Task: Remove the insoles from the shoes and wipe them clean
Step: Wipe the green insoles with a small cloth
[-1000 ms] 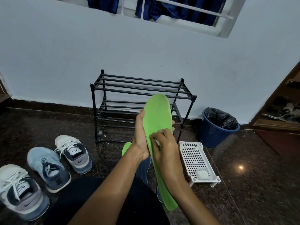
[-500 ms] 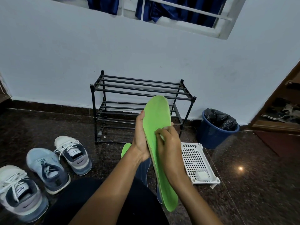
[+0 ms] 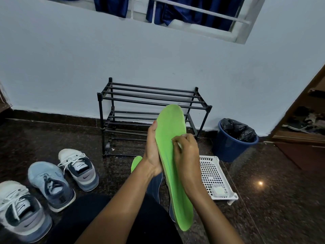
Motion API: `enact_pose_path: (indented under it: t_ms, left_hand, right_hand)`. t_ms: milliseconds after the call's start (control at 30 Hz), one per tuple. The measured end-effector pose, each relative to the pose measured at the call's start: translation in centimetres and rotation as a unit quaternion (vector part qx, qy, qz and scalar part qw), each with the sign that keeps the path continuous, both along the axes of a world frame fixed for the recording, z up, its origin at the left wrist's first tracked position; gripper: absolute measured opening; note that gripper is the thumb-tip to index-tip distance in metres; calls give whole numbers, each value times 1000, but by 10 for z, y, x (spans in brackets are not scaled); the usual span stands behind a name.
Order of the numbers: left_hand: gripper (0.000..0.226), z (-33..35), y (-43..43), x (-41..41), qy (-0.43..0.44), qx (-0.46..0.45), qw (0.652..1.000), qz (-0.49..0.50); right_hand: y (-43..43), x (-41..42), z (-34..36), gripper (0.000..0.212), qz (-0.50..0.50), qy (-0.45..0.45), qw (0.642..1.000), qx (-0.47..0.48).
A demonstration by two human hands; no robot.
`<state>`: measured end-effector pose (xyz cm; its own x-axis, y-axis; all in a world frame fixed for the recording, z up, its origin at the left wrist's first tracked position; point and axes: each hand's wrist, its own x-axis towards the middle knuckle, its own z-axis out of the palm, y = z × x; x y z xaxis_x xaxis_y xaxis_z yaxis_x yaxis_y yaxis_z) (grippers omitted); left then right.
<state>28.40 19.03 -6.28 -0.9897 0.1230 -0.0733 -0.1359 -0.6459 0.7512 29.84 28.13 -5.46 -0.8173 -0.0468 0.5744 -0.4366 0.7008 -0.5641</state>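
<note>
Holding a green insole upright in the left hand, thumb along its left edge, toe end far. Pinching a small white wipe in the right hand, pressed to the insole's face. On the floor — second insole just beyond the left wrist, three shoes near left.

A pale blue plastered wall meets a dark speckled polished stone floor. A black two-tier metal rack stands against the wall, beneath a white-framed window hung with dark blue curtains.
</note>
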Motion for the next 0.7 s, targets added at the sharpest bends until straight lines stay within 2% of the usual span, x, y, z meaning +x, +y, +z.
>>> enact_pose_path:
  t_ms: [267, 567, 700]
  left_hand:
    - [77, 3, -1, 0, -9, 6, 1000, 3]
    - [65, 1, 1, -1, 4, 15, 1000, 6]
    - [74, 2, 0, -1, 1, 29, 1000, 0]
  right_hand:
    - [-8, 19, -1, 15, 70, -1, 997, -26]
    - [3, -4, 2, 13, 18, -1, 999, -28]
    - [1, 7, -3, 13, 51, 3, 998, -21]
